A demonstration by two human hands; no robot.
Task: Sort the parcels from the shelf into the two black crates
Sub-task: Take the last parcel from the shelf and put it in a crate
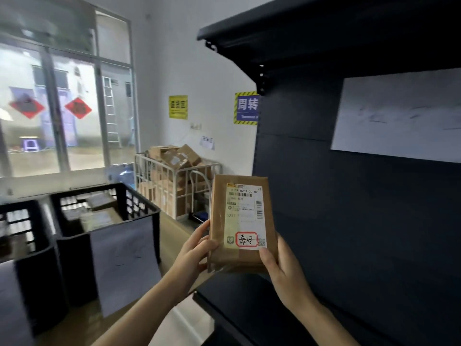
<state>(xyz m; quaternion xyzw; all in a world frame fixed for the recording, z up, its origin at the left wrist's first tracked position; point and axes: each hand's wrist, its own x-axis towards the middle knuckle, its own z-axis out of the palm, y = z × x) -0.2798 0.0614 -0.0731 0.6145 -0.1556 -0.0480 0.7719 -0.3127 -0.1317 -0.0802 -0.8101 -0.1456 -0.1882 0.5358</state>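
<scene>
Brown-paper parcel (242, 223) stands upright, long axis vertical, gripped at its lower corners by left hand (197, 248) and right hand (279, 268), with both black crates (139, 216) left of it, nearer the left hand.

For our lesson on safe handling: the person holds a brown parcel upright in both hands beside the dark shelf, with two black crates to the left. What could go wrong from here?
1. The parcel is pinched only near its bottom by the left hand and right hand, so it might tip.
2. Two similar crates stand adjacent; it could land in the wrong one.
</scene>
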